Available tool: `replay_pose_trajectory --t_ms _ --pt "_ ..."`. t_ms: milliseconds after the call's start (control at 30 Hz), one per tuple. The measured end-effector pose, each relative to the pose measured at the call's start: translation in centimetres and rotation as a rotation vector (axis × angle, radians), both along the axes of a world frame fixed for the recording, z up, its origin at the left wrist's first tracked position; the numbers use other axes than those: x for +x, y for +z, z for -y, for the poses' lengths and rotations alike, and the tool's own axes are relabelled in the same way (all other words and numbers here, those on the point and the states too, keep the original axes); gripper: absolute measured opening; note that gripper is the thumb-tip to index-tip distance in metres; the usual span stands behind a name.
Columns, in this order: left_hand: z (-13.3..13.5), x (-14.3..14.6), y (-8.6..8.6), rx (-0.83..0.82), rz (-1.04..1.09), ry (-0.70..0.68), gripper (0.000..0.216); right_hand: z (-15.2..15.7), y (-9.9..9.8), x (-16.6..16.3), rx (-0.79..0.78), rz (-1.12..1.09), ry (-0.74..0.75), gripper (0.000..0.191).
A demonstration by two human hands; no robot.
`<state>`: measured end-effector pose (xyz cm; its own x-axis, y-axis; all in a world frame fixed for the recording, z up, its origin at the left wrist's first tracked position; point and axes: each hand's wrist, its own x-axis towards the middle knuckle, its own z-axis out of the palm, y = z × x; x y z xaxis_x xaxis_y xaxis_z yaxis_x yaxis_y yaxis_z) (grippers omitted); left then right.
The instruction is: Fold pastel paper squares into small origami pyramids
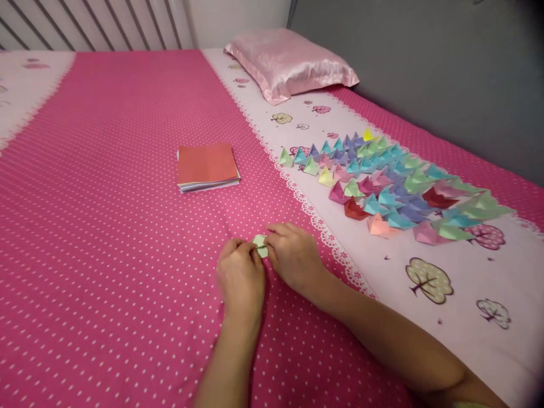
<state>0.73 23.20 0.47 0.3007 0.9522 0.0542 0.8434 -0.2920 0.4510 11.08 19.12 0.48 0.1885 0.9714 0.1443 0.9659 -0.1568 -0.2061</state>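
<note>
Between my two hands is a small piece of folded light green paper (262, 251), low over the pink polka-dot bedsheet (127, 272). My left hand (241, 275) pinches its left side, fingers closed. From the other side, the fingertips of my right hand (294, 255) grip the paper's right edge. Much of the paper is covered by my fingers, so its exact folds cannot be made out. Beyond my hands lies a stack of square coloured paper (207, 164), its top sheet orange-red.
Several rows of small folded paper boats (397, 218) in many colours stand on the pale printed band to the right. A shiny pink pillow (293, 62) lies at the back, beside a grey panel (416, 73). Slatted white rails (97, 25) border the far left.
</note>
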Motion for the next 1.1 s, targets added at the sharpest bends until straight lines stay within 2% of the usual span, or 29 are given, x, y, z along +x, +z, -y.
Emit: replay_pose_trajectory --t_ms 233,533,733,900,1100 --pt "0.1 0.3 -0.2 -0.002 -0.033 0.012 0.024 -0.2 -0.6 0.3 -0.014 0.062 0.027 0.017" --pt "-0.2 0.3 -0.8 0.127 -0.165 -0.030 0.024 -0.6 -1.2 0.1 0.034 0.007 0.044 0.024" --pt "-0.1 0.2 -0.7 0.104 -0.113 -0.034 0.025 -0.4 -0.5 0.3 0.007 0.008 0.043 0.020" --pt "0.0 0.0 -0.3 0.084 -0.074 -0.040 0.025 -0.2 0.3 0.2 0.017 -0.104 0.054 0.015" --pt "0.0 -0.1 -0.1 0.071 -0.076 -0.049 0.025 -0.5 0.2 0.4 0.038 -0.172 0.085 0.017"
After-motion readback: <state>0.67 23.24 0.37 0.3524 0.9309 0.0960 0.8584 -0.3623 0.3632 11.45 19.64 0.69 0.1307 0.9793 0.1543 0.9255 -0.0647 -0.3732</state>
